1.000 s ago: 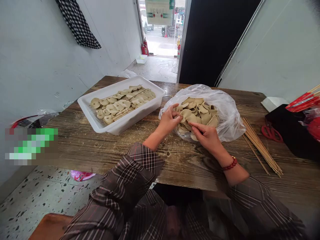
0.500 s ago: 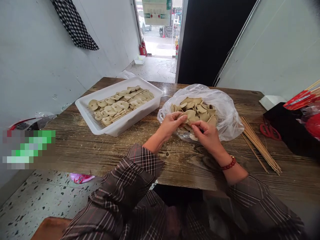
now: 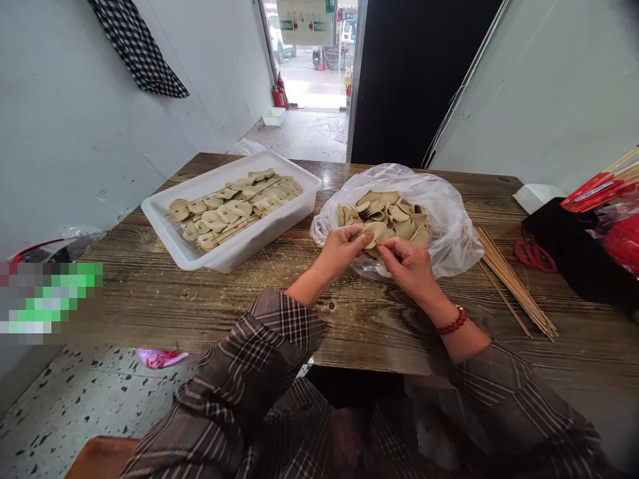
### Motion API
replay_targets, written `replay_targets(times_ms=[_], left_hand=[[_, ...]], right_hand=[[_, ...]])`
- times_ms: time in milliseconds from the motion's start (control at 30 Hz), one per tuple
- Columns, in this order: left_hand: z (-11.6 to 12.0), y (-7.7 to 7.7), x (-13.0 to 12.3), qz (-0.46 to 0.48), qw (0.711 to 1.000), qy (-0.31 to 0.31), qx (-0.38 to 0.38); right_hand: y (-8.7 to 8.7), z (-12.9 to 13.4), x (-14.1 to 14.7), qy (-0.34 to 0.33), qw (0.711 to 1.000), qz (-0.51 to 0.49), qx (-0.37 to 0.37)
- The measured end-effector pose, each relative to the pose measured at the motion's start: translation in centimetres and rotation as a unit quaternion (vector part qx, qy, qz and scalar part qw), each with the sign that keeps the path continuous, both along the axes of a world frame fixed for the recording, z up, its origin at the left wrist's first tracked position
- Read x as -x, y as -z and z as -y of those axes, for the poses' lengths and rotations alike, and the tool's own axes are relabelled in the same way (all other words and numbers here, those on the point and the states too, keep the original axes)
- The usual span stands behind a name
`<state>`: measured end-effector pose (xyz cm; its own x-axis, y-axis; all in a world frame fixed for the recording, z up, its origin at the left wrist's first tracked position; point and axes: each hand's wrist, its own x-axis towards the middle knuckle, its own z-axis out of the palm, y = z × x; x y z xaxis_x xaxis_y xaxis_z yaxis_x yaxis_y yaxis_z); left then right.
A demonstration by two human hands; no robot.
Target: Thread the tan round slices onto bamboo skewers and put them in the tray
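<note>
My left hand [image 3: 344, 251] is closed, with thumb and fingers pinching a thin, round, beige-grey slice [image 3: 378, 232] whose exact kind I cannot make out. The right fingertips pinch at the slice's lower right edge; whether my right hand [image 3: 410, 266] also has something smaller in it is hidden. Both hands are over the near side of a clear plastic bag [image 3: 452, 206], which lies spread around a heap of similar slices [image 3: 387, 203]. To the left, a white tray [image 3: 182, 256] bears rows of these slices threaded on thin sticks.
Bare wooden skewers [image 3: 516, 283] lie on the dark wooden table [image 3: 279, 313], right of the bag. Beyond them are red-handled scissors [image 3: 535, 256] and a black box [image 3: 564, 233] with red-wrapped sticks. A white wall stands left, and a doorway opens ahead.
The whole view has shifted slightly with my head. Both hands stay at the bag's near side, and the fingers have moved only a little on the slice.
</note>
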<state>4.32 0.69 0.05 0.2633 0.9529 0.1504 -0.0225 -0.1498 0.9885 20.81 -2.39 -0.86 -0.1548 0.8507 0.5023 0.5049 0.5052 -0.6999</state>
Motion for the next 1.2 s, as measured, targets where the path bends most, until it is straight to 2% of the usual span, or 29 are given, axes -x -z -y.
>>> replay_targets(times_ms=[133,267,333,400,467,600,700,833,933,1000,1067,1133,1200], left_hand=[[-0.1,-0.2,0.1,-0.042,0.998,0.007,-0.049],[-1.4,-0.1,1.3,-0.04,0.993,-0.081,-0.074],[-2.2,0.1,2.1,-0.081,0.984,-0.129,-0.089],[-2.7,0.3,2.7,-0.162,0.965,-0.162,-0.128],[-2.9,0.4,3.2,-0.262,0.934,-0.177,-0.168],[-2.7,0.6,3.4,-0.417,0.871,-0.166,-0.199],[-2.6,0.6,3.4,-0.47,0.845,-0.161,-0.198],[-2.5,0.5,3.3,-0.488,0.836,-0.167,-0.188],[-2.3,0.4,3.1,-0.493,0.825,-0.173,-0.215],[-2.2,0.4,2.9,-0.485,0.824,-0.169,-0.239],[-2.2,0.5,2.8,-0.455,0.838,-0.165,-0.251],[-2.4,0.5,2.7,-0.39,0.875,-0.164,-0.236],[-2.7,0.5,2.8,-0.282,0.927,-0.159,-0.19]], right_hand=[[-0.1,-0.1,-0.3,0.014,1.0,0.001,-0.006],[-0.1,-0.6,-1.4,0.058,0.998,-0.019,-0.001],[-0.1,-0.9,-2.1,0.084,0.996,-0.037,0.001],[0.0,-1.2,-2.6,0.1,0.994,-0.052,0.002],[-0.1,-1.3,-2.8,0.103,0.993,-0.057,0.004],[-0.2,-1.2,-2.5,0.09,0.995,-0.049,-0.002],[-0.2,-1.1,-2.4,0.087,0.995,-0.042,0.0],[-0.1,-1.2,-2.3,0.086,0.996,-0.036,0.006],[-0.1,-1.3,-2.2,0.084,0.996,-0.033,0.014],[-0.1,-1.3,-2.2,0.084,0.996,-0.029,0.014],[-0.1,-1.2,-2.2,0.084,0.996,-0.025,0.011],[-0.1,-1.2,-2.2,0.081,0.996,-0.02,0.011],[-0.2,-1.0,-2.1,0.075,0.997,-0.018,0.013]])
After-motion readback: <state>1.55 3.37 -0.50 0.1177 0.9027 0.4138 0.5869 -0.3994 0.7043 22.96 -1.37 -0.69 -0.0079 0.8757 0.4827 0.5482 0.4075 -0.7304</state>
